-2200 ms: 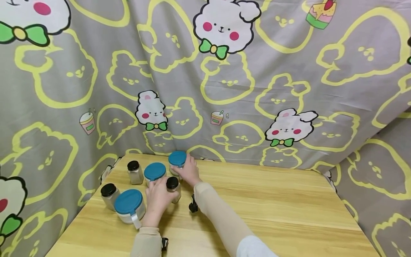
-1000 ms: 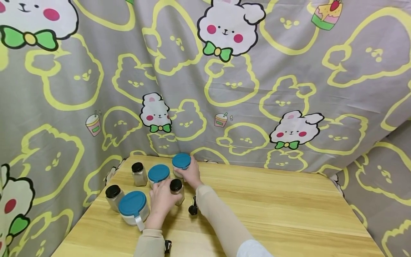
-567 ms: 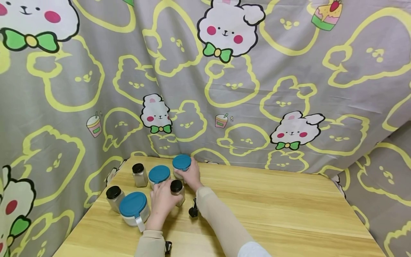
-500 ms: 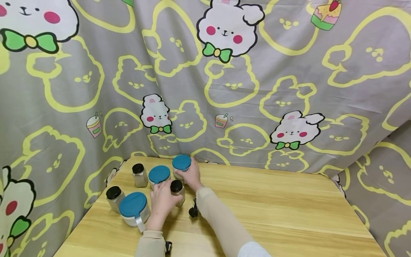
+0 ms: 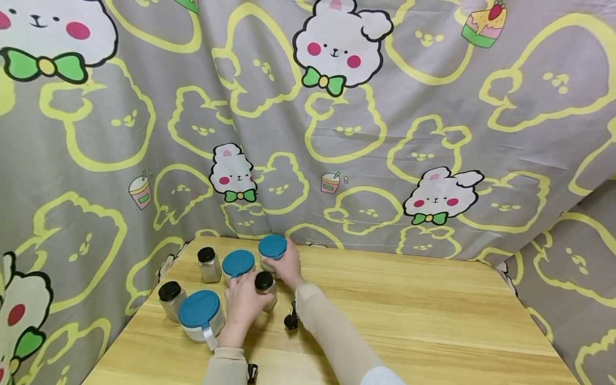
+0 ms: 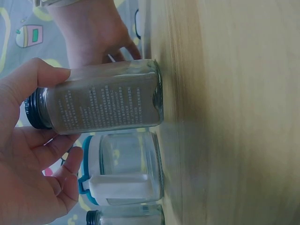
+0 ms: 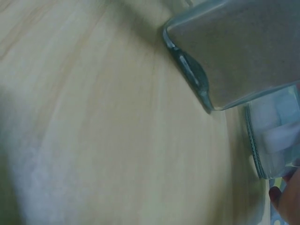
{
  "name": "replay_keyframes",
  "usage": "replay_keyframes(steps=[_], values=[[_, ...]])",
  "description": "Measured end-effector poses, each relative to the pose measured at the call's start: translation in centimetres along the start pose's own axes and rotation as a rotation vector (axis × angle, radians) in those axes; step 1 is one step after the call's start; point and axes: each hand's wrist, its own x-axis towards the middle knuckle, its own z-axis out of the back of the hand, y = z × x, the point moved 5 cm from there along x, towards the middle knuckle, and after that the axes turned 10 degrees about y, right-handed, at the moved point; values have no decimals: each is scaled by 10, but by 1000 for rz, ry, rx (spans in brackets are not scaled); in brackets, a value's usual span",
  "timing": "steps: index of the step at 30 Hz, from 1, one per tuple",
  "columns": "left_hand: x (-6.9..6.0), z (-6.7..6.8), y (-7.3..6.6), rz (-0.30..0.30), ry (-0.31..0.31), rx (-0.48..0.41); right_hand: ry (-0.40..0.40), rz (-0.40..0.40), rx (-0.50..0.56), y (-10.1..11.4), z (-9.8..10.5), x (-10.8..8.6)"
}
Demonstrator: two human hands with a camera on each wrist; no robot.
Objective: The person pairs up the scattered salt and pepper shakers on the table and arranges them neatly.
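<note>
Head view as clock: a screened-off table nook, looking homely; the kind of building is hiding behind the cloth. Grey curtain (image 5: 284,128) is hanging in soft folds from 9 through 12 to 3, walling the spot in. Its print is mixing yellow animal outlines (image 5: 344,160), green-bowed white rabbits (image 5: 435,197), pink drink cups (image 5: 330,183) and, between 1 and 2, a cake slice (image 5: 485,25). Wood-grained table (image 5: 409,310) is filling 6, its far edge meeting the cloth. Blue-lidded jars (image 5: 201,315) and black-capped jars (image 5: 209,270) are clustering between 7 and 8, hinting at kitchen storage ware.
</note>
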Motion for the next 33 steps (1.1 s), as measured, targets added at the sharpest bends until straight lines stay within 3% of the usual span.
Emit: replay_keyframes(steps=[33], values=[[-2, -1, 1, -5, -39, 22, -50, 51, 18, 16, 19, -12]])
